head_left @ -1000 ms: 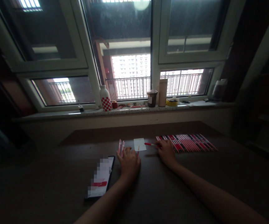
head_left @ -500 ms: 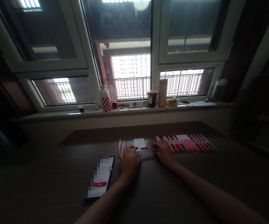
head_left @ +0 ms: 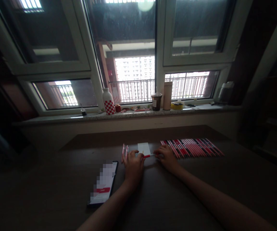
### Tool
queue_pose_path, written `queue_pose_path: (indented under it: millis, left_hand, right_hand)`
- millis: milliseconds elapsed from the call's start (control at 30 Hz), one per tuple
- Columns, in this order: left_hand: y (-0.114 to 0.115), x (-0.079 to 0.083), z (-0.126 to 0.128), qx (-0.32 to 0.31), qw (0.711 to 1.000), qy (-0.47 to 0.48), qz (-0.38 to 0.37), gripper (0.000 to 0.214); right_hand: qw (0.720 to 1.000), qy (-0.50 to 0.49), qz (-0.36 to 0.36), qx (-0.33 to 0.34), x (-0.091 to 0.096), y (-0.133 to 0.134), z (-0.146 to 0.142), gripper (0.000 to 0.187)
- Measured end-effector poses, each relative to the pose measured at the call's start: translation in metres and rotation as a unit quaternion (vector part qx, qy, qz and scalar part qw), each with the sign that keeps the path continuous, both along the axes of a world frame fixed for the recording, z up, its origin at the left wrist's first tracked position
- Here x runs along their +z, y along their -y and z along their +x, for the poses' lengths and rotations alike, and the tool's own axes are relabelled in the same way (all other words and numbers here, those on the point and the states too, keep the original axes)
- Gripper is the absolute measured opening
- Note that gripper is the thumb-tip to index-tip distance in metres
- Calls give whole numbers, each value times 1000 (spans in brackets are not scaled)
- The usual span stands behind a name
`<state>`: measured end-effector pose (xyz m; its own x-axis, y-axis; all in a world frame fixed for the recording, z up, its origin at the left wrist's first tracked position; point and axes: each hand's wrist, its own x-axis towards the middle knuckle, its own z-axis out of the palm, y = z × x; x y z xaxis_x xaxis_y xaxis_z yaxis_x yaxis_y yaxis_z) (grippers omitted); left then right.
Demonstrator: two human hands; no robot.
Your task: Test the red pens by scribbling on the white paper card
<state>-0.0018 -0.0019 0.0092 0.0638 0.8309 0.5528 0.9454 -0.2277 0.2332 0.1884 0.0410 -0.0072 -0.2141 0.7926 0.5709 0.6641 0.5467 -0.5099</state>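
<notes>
A slim red pen-like stick (head_left: 147,156) with a pale end lies level between my two hands. My left hand (head_left: 133,165) has its fingertips closed at the red end. My right hand (head_left: 166,156) pinches the pale end, fingers bent together. A small white sheet of paper (head_left: 143,147) lies just behind the stick. Left of my left hand, a few pink sticks (head_left: 123,154) stand out on the dark table (head_left: 167,199), partly hidden by the fingers. To the right, a long row of pink, red and black pen-like sticks (head_left: 193,148) lies side by side, its near-left end close to my right hand.
A phone (head_left: 104,183) with a lit screen lies left of my left forearm. On the windowsill (head_left: 92,117) stand a red-and-white checked bottle (head_left: 109,102), a drink cup (head_left: 156,102), a tan flask (head_left: 167,96) and a yellow tape roll (head_left: 177,106).
The red stick has moved slightly left and toward me, and its red end now meets my left fingertips. My right hand has shifted a little left with it.
</notes>
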Motion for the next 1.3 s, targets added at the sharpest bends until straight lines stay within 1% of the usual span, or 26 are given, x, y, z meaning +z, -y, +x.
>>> queue_pose_path:
  millis: [367, 667, 800, 1000, 1300]
  left_hand:
    - [-1, -2, -1, 15, 1000, -3, 8, 19]
    - [-1, -2, -1, 17, 1000, -15, -3, 18]
    - [0, -3, -1, 7, 1000, -28, -5, 17]
    - [-1, -6, 1, 14, 998, -55, -9, 20]
    - [-4, -10, 2, 17, 997, -72, -29, 25]
  right_hand:
    - [997, -9, -11, -82, -3, -5, 3, 20]
    - [992, -18, -30, -124, -8, -10, 7, 19]
    - [992, -24, -18, -121, -10, -10, 8, 20]
    - [993, -28, 9, -114, -11, -10, 7, 21]
    - [993, -17, -3, -115, -11, -10, 7, 19]
